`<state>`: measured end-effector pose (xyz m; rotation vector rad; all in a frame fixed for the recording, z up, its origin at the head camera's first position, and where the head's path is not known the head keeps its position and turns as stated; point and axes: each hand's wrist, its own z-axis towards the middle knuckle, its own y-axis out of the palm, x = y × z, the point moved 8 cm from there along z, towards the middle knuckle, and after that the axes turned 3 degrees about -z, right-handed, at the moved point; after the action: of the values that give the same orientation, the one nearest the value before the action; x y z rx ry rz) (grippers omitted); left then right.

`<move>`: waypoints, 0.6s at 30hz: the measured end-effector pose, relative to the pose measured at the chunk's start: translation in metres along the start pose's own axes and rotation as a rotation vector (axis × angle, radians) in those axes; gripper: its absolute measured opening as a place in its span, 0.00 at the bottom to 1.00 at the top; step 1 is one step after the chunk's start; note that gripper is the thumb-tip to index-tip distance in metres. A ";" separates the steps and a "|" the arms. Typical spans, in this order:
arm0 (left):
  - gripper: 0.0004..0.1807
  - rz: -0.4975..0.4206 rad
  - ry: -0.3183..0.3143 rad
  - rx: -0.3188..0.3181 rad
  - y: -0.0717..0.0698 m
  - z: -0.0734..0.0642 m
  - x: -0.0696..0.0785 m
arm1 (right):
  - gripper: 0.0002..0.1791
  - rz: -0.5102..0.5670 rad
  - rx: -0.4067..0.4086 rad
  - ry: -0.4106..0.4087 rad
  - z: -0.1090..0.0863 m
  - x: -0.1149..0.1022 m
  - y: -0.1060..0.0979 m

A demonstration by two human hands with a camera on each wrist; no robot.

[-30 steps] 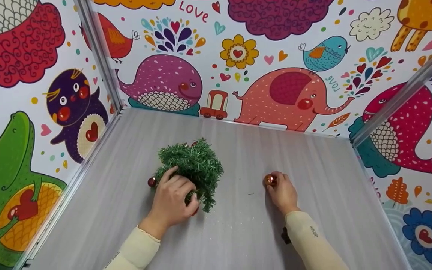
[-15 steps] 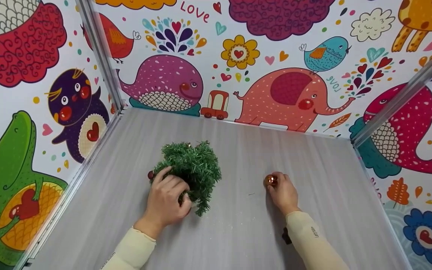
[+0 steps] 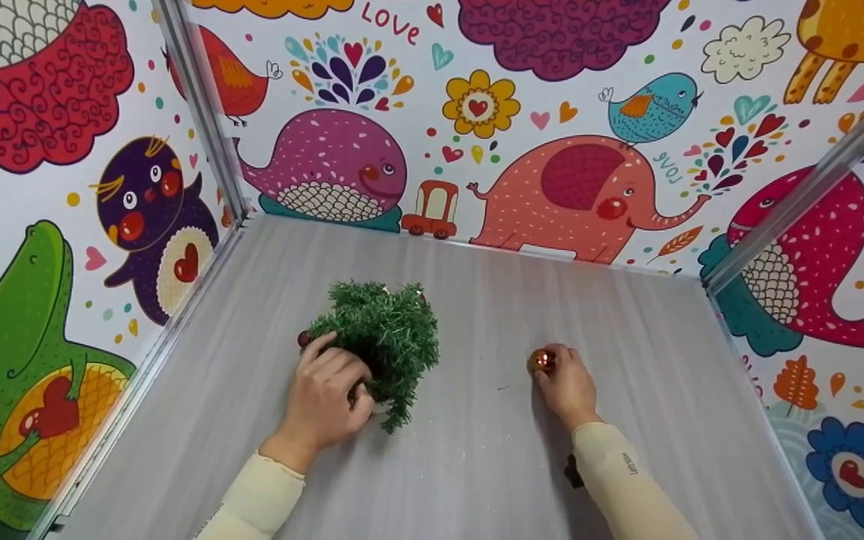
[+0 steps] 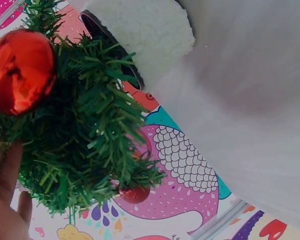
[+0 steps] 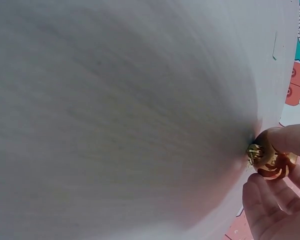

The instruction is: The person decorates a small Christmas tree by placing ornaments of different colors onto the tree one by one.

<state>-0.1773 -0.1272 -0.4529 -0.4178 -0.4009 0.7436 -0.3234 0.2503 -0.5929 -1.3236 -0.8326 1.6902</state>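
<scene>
My left hand (image 3: pixel 323 401) grips a small artificial Christmas tree (image 3: pixel 394 330), its fingers sunk among the green tinsel branches. A shiny red bauble (image 4: pixel 22 72) hangs large in the left wrist view, and a smaller glittery red one (image 4: pixel 134 194) shows farther down. The tree's round white base (image 4: pixel 145 37) with a dark rim is seen tipped over the tabletop. To the right, my right hand (image 3: pixel 571 386) pinches a copper-coloured bauble (image 3: pixel 541 361) between thumb and fingers. Its gold cap (image 5: pixel 255 152) faces the right wrist camera, low over the table.
The pale grey wood-look table (image 3: pixel 469 450) is bounded by walls (image 3: pixel 537 45) printed with cartoon animals. Metal posts (image 3: pixel 203 112) stand at the corners. A tiny dark green scrap (image 3: pixel 503 388) lies on the table between my hands.
My left hand has shifted a little left, and the tree has turned and tilted with it. The right hand stays in place with the copper-coloured bauble.
</scene>
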 end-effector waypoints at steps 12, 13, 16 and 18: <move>0.05 0.035 0.015 -0.002 0.001 0.002 0.001 | 0.25 -0.016 0.003 -0.019 -0.001 -0.006 -0.002; 0.04 0.038 0.020 -0.002 0.001 0.002 0.002 | 0.25 -0.012 -0.001 -0.021 -0.001 -0.008 -0.003; 0.02 0.054 0.030 -0.013 0.001 0.004 0.003 | 0.25 0.006 -0.015 -0.031 -0.003 -0.016 -0.004; 0.02 0.063 0.033 -0.018 0.002 0.004 0.004 | 0.25 0.031 -0.017 -0.044 -0.005 -0.025 -0.007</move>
<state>-0.1776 -0.1220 -0.4492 -0.4608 -0.3646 0.7933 -0.3146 0.2314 -0.5772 -1.3208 -0.8579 1.7453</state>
